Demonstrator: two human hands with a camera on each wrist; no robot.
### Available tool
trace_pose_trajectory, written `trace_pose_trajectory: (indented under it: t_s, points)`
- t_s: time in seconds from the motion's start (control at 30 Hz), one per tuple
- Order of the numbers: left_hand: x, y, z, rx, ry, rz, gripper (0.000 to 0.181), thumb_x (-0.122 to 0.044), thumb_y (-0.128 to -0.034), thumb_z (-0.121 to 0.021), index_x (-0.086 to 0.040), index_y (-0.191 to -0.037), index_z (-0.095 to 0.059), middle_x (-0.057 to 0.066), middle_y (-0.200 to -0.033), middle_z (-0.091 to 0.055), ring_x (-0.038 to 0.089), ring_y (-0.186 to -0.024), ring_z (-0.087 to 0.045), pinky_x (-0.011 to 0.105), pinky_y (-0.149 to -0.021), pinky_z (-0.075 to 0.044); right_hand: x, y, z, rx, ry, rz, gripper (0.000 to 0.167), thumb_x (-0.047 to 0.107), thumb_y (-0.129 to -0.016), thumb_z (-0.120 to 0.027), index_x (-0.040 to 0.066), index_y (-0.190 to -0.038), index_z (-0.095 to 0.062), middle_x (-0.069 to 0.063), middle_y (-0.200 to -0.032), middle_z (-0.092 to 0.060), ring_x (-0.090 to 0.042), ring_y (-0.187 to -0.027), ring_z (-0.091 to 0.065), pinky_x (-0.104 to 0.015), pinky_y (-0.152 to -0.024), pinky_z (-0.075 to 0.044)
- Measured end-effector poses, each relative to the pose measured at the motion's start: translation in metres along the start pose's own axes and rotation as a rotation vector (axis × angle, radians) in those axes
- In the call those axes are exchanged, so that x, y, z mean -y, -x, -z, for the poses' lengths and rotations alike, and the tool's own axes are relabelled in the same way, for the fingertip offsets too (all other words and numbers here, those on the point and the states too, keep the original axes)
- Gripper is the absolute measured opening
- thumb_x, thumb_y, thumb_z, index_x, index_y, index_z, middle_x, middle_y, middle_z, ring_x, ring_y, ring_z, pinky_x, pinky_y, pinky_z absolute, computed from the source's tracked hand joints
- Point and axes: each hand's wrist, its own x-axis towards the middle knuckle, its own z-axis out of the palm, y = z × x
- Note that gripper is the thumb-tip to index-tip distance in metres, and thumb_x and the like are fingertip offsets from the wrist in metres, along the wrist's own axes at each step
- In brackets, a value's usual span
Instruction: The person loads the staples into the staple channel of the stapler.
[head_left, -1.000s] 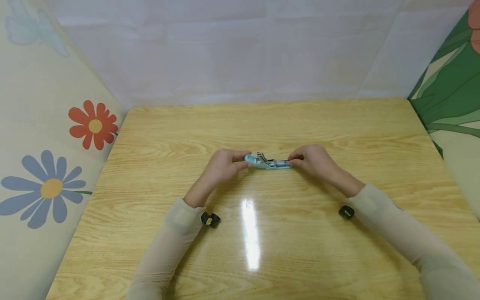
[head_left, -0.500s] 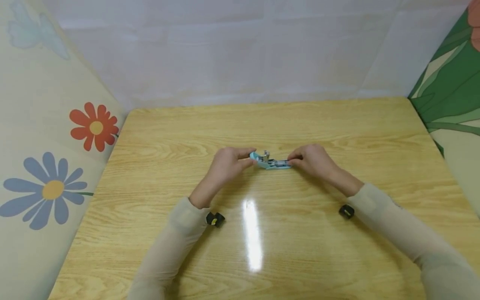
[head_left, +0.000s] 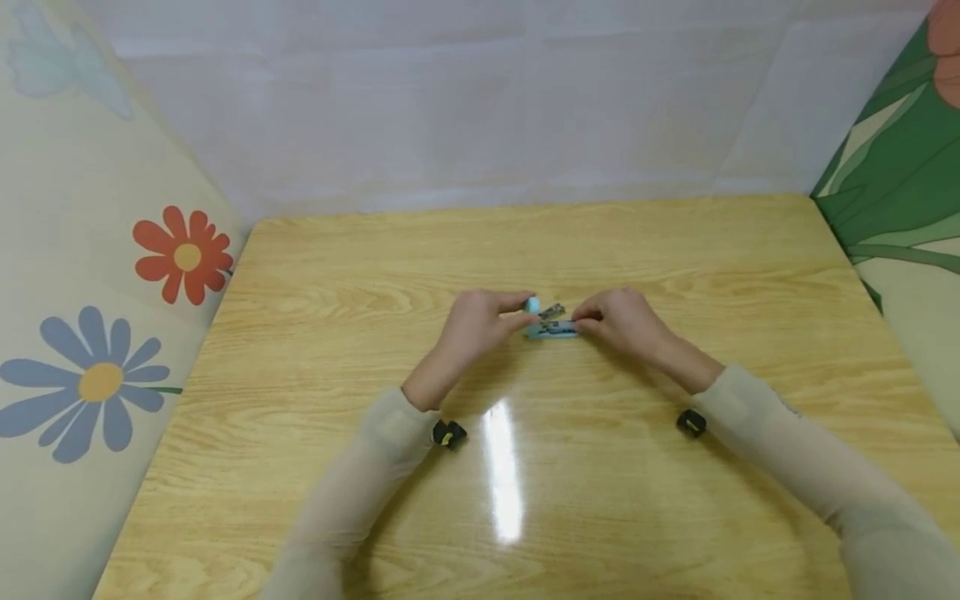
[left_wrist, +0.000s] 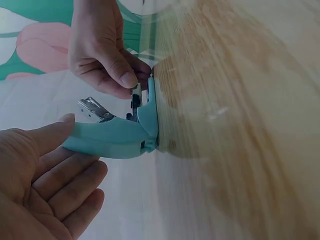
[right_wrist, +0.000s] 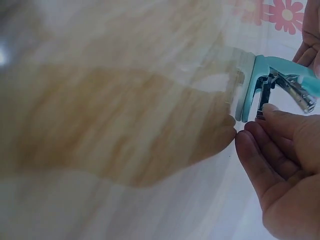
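Note:
A teal stapler (head_left: 553, 333) lies on the wooden table, its base flat and its top arm swung up at a steep angle. My left hand (head_left: 480, 327) pinches the raised teal arm (left_wrist: 107, 138) between thumb and fingers. At the other end my right hand (head_left: 624, 321) pinches the tip of the base, its thumb on the metal rail (left_wrist: 135, 100). In the right wrist view, a metal magazine (right_wrist: 298, 94) sticks out between the raised arm and the base. Fingertips of the right hand (right_wrist: 290, 167) touch the base's end.
Wood-grain table (head_left: 360, 267) under both arms, with a bright light reflection (head_left: 502, 475) in front of the stapler. White sheeting (head_left: 450, 108) stands behind; flower-printed panels (head_left: 101, 379) rise at the left and right. Black wrist devices (head_left: 450, 434) sit at both cuffs.
My left hand has moved right and slightly up, swinging the stapler's top arm from nearly flat to raised. The metal magazine now leans rightward over the base. My right hand has barely moved.

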Motion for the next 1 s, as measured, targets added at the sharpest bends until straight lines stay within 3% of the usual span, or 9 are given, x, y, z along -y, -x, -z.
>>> trace_pose_trajectory:
  t_s: [0.1, 0.2, 0.3, 0.5, 0.67, 0.9, 1.0]
  points:
    - [-0.003, -0.004, -0.005, 0.012, -0.003, -0.019, 0.042, -0.038, -0.0919, -0.074, -0.019, -0.129, -0.070, 0.005, -0.120, -0.074, 0.005, -0.047, -0.027, 0.020, -0.050, -0.034, 0.000, 0.000, -0.001, 0.008, -0.004, 0.002, 0.015, 0.016, -0.092, -0.076, 0.006, -0.102, -0.080, -0.011, -0.099, -0.079, -0.026, -0.091, -0.076, -0.040, -0.082, -0.061]
    - [-0.006, -0.008, -0.010, 0.027, -0.030, -0.034, 0.038, -0.034, -0.0907, -0.076, -0.019, -0.126, -0.072, 0.003, -0.117, -0.076, 0.006, -0.059, -0.048, 0.022, -0.061, -0.046, -0.001, 0.000, -0.001, 0.015, 0.006, 0.004, 0.017, 0.015, -0.090, -0.077, 0.005, -0.104, -0.079, -0.011, -0.100, -0.079, -0.024, -0.089, -0.075, -0.040, -0.082, -0.060]
    - [-0.009, -0.010, -0.013, 0.034, -0.065, -0.044, 0.036, -0.031, -0.0899, -0.077, -0.019, -0.124, -0.073, 0.003, -0.117, -0.076, 0.009, -0.074, -0.061, 0.026, -0.071, -0.053, -0.002, 0.001, -0.001, 0.021, 0.013, 0.001, 0.019, 0.015, -0.090, -0.077, 0.005, -0.106, -0.079, -0.012, -0.100, -0.079, -0.023, -0.088, -0.075, -0.040, -0.081, -0.060]
    - [-0.011, -0.013, -0.015, 0.036, -0.109, -0.071, 0.036, -0.031, -0.0906, -0.077, -0.019, -0.124, -0.073, 0.004, -0.117, -0.076, 0.012, -0.072, -0.061, 0.028, -0.069, -0.052, -0.004, 0.001, 0.000, 0.028, -0.002, -0.011, 0.019, 0.013, -0.091, -0.076, 0.003, -0.107, -0.078, -0.013, -0.102, -0.079, -0.025, -0.090, -0.074, -0.041, -0.082, -0.060]
    - [-0.014, -0.015, -0.014, 0.049, -0.135, -0.075, 0.035, -0.032, -0.0918, -0.075, -0.020, -0.125, -0.073, 0.003, -0.118, -0.076, 0.012, -0.079, -0.066, 0.032, -0.075, -0.055, -0.003, 0.000, 0.002, 0.042, -0.007, -0.030, 0.019, 0.014, -0.091, -0.076, 0.003, -0.108, -0.077, -0.013, -0.102, -0.079, -0.025, -0.090, -0.074, -0.040, -0.082, -0.060]
    - [-0.015, -0.016, -0.014, 0.048, -0.155, -0.073, 0.035, -0.032, -0.0919, -0.075, -0.018, -0.124, -0.073, 0.005, -0.117, -0.076, 0.014, -0.070, -0.060, 0.030, -0.069, -0.053, -0.005, -0.001, 0.001, 0.032, 0.003, -0.025, 0.019, 0.014, -0.091, -0.076, 0.003, -0.106, -0.077, -0.012, -0.099, -0.079, -0.023, -0.088, -0.073, -0.041, -0.082, -0.059]
    - [-0.015, -0.015, -0.015, 0.052, -0.165, -0.078, 0.036, -0.032, -0.0917, -0.075, -0.018, -0.125, -0.073, 0.005, -0.117, -0.076, 0.013, -0.074, -0.063, 0.030, -0.073, -0.054, -0.004, 0.000, 0.001, 0.031, 0.004, -0.020, 0.018, 0.013, -0.091, -0.076, 0.003, -0.106, -0.077, -0.012, -0.099, -0.079, -0.023, -0.088, -0.073, -0.041, -0.082, -0.059]
